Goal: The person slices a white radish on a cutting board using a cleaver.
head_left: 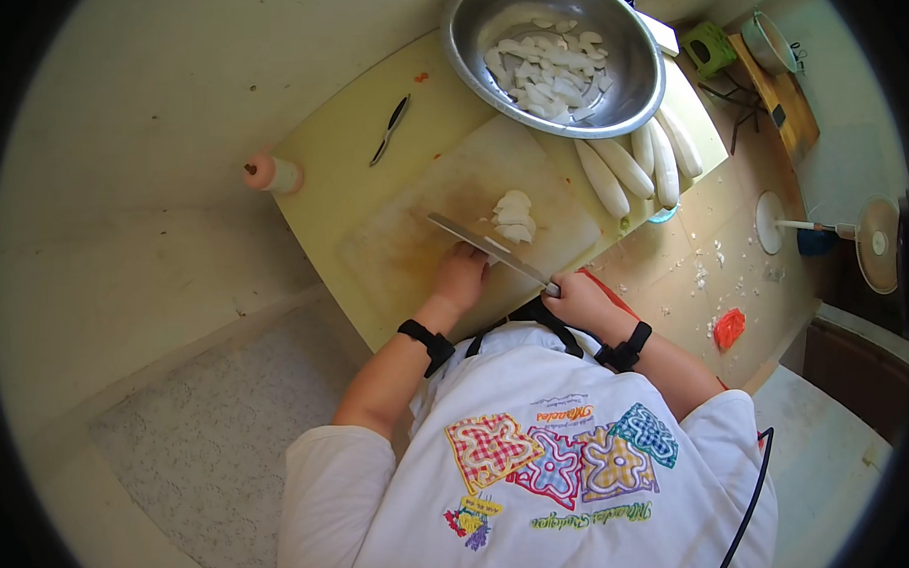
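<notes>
My right hand [583,302] is closed round the handle of a kitchen knife [481,243], its blade slanting up and left over the cutting board [393,241]. Close against the blade's near side, my left hand [461,277] has its fingers curled on a white vegetable piece [493,247], mostly hidden by the hand and blade. A small heap of cut white slices [513,218] lies on the board just beyond the knife. Several long peeled white vegetables [638,162] rest at the table's right side.
A large metal basin [456,54] holding white slices [552,75] stands at the back of the table [334,128]. A peeler-like tool [390,131] and a pink-capped bottle [273,174] are at the left. White scraps and a red bag [728,328] lie on the floor near a fan [878,243].
</notes>
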Demonstrator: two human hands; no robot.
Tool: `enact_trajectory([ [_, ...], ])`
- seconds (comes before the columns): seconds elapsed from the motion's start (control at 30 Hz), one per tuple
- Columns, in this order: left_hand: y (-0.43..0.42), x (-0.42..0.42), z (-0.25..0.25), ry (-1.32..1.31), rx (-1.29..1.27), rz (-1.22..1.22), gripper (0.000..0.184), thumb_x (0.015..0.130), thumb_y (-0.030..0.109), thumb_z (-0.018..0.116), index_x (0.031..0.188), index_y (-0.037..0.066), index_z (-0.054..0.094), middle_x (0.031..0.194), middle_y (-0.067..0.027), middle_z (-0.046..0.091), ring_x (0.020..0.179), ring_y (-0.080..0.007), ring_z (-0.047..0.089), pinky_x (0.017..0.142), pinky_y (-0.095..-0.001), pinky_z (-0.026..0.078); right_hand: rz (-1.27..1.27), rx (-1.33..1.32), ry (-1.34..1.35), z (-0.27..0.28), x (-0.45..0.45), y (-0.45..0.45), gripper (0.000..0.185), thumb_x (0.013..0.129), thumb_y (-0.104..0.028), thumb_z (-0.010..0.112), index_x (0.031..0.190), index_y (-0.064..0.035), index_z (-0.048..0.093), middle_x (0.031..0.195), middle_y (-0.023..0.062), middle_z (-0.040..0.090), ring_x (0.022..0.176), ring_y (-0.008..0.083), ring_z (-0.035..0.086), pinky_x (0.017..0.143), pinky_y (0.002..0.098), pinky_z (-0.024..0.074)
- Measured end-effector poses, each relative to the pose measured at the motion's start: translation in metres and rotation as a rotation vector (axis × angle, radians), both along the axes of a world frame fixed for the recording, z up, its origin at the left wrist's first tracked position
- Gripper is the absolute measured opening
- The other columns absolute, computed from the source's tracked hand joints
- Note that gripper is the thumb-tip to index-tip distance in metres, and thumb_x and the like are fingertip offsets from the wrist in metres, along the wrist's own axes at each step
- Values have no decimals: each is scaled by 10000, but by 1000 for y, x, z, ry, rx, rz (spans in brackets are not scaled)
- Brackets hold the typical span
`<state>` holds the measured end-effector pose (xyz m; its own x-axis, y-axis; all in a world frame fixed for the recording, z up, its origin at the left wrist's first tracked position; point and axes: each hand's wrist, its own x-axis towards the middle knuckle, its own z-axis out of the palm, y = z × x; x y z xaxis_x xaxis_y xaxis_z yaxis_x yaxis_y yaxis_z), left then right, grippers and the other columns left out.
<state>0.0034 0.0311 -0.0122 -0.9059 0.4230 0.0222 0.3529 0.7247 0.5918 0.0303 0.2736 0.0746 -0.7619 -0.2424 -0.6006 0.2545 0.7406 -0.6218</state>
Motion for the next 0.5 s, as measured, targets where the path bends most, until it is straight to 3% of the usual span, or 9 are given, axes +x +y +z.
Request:
enact_trajectory([
  [0.5,1,-1,7,-71,1,24,276,806,78,659,1079,47,682,1106,-181,650,1052,-382,605,894,-460,529,27,-17,-110,-11,-15,-3,246,843,-206,600,889,22,681,803,265,668,767,424,660,735,466,532],
])
